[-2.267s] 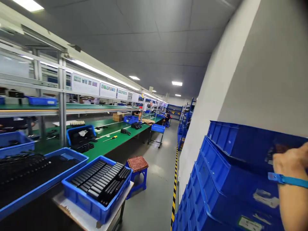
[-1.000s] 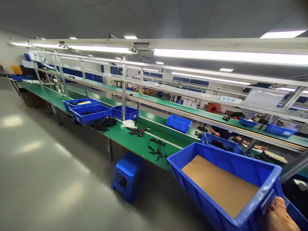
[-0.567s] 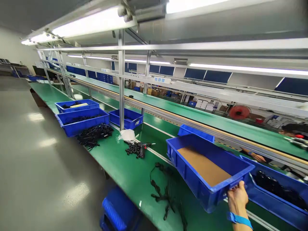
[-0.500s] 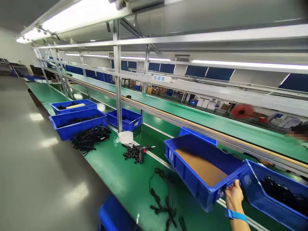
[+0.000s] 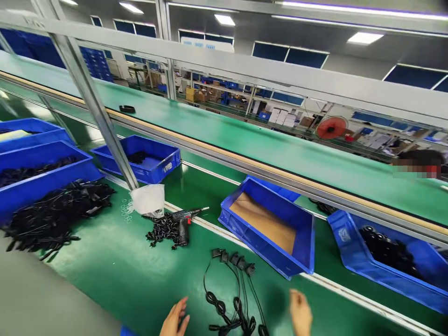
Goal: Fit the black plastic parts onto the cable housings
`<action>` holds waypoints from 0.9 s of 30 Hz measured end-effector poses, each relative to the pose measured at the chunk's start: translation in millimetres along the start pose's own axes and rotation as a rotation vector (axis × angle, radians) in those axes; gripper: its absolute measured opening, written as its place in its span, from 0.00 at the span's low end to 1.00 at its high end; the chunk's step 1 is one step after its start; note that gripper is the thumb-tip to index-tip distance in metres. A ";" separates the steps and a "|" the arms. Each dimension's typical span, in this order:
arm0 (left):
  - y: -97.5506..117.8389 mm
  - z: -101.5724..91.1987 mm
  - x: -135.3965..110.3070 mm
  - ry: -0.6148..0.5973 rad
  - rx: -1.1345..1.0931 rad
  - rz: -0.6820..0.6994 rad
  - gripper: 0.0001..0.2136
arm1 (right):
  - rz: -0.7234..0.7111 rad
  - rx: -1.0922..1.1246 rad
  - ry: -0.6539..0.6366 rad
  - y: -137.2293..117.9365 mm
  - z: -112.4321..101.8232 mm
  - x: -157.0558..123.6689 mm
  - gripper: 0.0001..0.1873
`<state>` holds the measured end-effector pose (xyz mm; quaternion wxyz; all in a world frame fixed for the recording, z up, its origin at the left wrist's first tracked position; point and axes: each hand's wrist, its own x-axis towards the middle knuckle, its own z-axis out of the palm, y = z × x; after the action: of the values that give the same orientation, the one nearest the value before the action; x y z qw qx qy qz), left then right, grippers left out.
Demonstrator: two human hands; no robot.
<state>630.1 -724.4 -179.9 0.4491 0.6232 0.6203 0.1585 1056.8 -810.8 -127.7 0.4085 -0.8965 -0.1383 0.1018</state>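
Bin: no longer gripped, stood toward bench's back edge; setting-down judged complete | Left hand: fingers parted, nothing held, left of cables | Right hand: clear of bin, finger closure not determinable

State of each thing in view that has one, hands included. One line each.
Left hand: open, nothing visible held
Right hand: partly curled, nothing visible held
Sheet-lined bin: untouched, brown sheet inside
Corded plugs: cords bundled, lying on bench
Power driver: on its side, running unclear
Rightmost bin: partly filled with black parts
Cable pile: loose, heaped
Red fan: spinning unclear
Ceiling light: lit
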 end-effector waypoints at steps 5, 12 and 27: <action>33.1 40.9 50.7 -0.199 -0.110 -0.014 0.24 | -0.297 -0.242 -0.170 16.4 115.5 -161.9 0.41; 38.4 15.1 62.7 -0.292 0.153 0.094 0.26 | -0.384 -0.580 -0.265 -25.4 170.8 -214.8 0.41; 141.1 55.6 174.1 -0.116 0.521 0.379 0.30 | -0.508 -0.366 -0.308 -18.5 156.7 -97.6 0.35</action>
<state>792.4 -560.8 -166.1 0.2715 0.8294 0.4866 0.0393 915.6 -721.2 -208.0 0.2278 -0.8658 -0.4331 0.1045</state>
